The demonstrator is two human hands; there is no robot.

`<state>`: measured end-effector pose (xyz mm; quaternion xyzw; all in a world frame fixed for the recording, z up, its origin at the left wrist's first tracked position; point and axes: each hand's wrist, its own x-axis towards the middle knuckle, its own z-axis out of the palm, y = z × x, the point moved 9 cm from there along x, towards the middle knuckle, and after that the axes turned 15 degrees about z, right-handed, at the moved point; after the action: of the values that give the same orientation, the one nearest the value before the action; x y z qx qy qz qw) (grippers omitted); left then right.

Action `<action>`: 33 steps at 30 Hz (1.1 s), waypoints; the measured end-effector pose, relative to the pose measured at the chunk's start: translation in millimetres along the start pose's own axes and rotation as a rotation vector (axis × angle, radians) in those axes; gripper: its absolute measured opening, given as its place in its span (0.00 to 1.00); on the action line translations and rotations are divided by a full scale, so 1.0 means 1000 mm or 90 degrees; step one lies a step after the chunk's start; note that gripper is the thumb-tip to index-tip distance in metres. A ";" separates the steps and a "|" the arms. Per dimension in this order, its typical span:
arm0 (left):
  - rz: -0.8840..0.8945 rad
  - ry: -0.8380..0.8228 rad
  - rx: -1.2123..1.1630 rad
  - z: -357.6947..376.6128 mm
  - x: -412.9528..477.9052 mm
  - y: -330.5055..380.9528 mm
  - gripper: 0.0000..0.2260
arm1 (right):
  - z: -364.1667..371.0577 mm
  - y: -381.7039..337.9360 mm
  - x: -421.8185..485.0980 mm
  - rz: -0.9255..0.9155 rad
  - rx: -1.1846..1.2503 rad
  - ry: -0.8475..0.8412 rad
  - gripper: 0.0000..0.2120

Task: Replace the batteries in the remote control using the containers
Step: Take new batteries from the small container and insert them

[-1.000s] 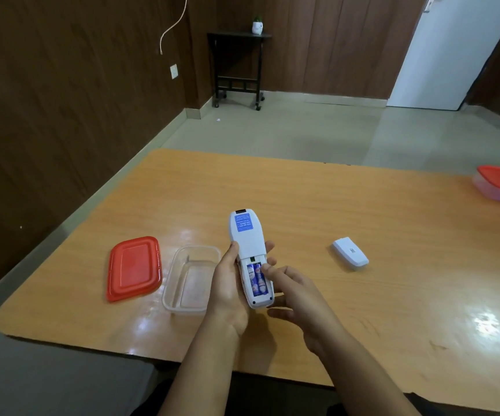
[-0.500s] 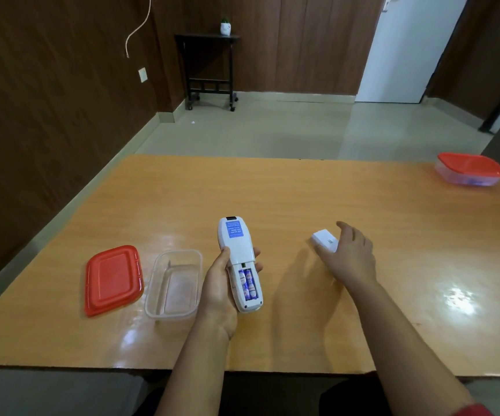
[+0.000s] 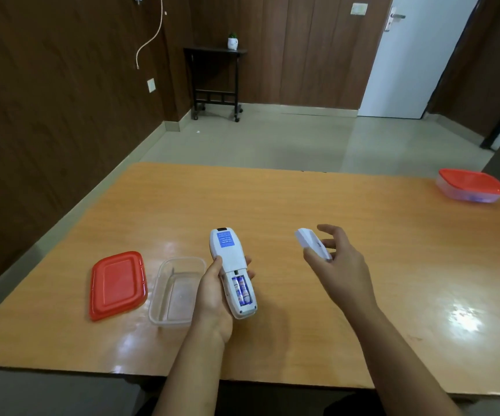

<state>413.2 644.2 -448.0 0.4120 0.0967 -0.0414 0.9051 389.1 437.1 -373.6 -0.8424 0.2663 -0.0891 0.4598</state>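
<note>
My left hand [image 3: 212, 292] grips a white remote control [image 3: 232, 271] back side up above the table. Its battery compartment is uncovered and two blue batteries [image 3: 242, 291] lie inside. To the right, my right hand [image 3: 337, 262] pinches the white battery cover [image 3: 312, 243] between thumb and fingers, lifted off the table. An open clear container [image 3: 176, 291] stands just left of my left hand, nothing visible in it. Its red lid [image 3: 118, 283] lies flat beside it.
The orange wooden table [image 3: 272, 205] carries a second clear container with a red lid [image 3: 471, 186] at the far right edge. Beyond the table are a tiled floor, a small black side table [image 3: 215, 82] with a plant, and a white door.
My right hand left the batteries, reached right to the battery cover on the table, and now holds it lifted. The left hand keeps the remote in place.
</note>
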 end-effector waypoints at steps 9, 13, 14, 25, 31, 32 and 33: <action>-0.013 0.019 -0.059 0.005 0.002 -0.006 0.17 | 0.053 -0.018 -0.079 -0.178 -0.104 -0.091 0.19; -0.009 0.018 -0.100 0.011 0.000 -0.005 0.21 | 0.065 -0.021 -0.081 -0.228 -0.152 -0.047 0.20; -0.003 0.017 -0.101 0.011 0.000 -0.004 0.21 | 0.066 -0.021 -0.080 -0.229 -0.150 -0.041 0.21; 0.050 -0.049 -0.045 0.021 -0.005 -0.001 0.24 | 0.066 -0.021 -0.076 -0.236 -0.155 -0.034 0.20; 0.044 -0.025 -0.112 0.018 -0.003 0.000 0.21 | 0.076 -0.018 -0.077 -0.225 -0.163 -0.065 0.25; 0.040 -0.027 -0.116 0.017 -0.003 0.001 0.20 | 0.078 -0.017 -0.077 -0.225 -0.174 -0.077 0.27; 0.033 -0.036 -0.109 0.017 -0.003 0.001 0.18 | 0.080 -0.017 -0.079 -0.229 -0.186 -0.090 0.27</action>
<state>413.3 631.8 -436.0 0.3340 0.0637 -0.0208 0.9402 360.5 544.7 -397.7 -0.9380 0.0894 -0.0707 0.3274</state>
